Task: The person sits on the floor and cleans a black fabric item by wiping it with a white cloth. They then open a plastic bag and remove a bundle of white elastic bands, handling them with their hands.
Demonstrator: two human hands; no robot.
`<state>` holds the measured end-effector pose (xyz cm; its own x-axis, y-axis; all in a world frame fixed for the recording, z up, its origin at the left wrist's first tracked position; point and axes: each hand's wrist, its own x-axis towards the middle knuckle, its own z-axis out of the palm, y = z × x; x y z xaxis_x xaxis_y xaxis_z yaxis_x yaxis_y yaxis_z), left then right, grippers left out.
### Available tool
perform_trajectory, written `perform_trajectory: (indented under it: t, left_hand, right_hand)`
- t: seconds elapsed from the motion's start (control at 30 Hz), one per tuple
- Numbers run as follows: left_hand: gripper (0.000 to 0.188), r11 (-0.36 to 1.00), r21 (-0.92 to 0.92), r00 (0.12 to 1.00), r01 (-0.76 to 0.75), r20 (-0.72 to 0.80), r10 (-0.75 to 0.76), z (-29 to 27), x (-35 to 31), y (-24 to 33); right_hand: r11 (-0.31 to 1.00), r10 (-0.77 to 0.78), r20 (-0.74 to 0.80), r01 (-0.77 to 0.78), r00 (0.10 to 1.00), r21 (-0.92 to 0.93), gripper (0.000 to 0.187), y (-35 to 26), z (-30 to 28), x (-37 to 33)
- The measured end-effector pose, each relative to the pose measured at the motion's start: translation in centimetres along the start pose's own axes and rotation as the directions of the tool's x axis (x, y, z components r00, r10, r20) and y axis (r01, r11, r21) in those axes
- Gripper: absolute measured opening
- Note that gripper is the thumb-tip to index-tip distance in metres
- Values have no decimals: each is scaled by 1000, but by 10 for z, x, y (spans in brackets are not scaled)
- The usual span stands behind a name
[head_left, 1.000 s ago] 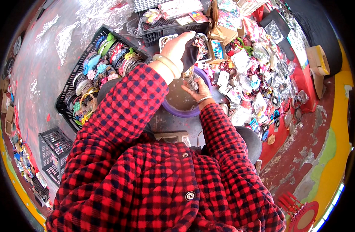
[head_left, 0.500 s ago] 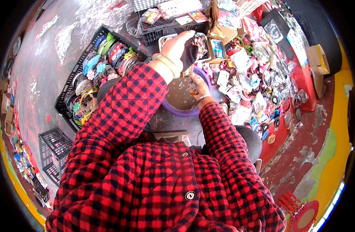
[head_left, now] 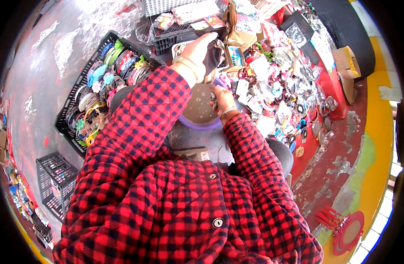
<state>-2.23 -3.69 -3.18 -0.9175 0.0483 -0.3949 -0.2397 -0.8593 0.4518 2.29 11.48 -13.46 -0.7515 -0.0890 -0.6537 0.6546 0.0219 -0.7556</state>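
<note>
My left hand is closed on a dark brown cloth, held up over the far rim of a purple basin. Murky, brownish water with bubbles fills the basin. Above the basin's right side is my right hand, its fingers bent around something small and greyish that they mostly hide. Just beyond the cloth sits a white basket with small items, partly covered by my left hand.
A black crate of colourful headbands stands at left, with smaller black baskets nearer me. On the right spreads a heap of packaged hair accessories. Behind the basin are an open carton and a stacked black crate.
The whole view has shifted slightly, so the scene sits further left. My right hand has turned, with its fingers now more curled over the small thing. My left hand keeps its hold on the cloth.
</note>
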Motion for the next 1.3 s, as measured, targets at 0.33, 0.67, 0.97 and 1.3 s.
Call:
perform_trajectory:
  t: [0.33, 0.67, 0.97, 1.3]
  left_hand:
    - [13, 995, -24, 995, -100, -11, 100, -1, 0, 7]
    - [16, 989, 74, 991, -128, -34, 131, -2, 7, 1]
    - [14, 950, 310, 989, -26, 148, -21, 12, -3, -8]
    - [26, 957, 281, 965, 70, 224, -137, 37, -2, -44]
  right_hand:
    - [979, -94, 111, 112, 989, -170, 15, -47, -3, -65]
    - [984, -174, 333, 175, 927, 26, 31, -76, -19, -75]
    - [797, -442, 290, 224, 849, 561, 29, -93, -56, -59]
    - [722, -690, 170, 685, 704, 95, 33, -100, -58, -60]
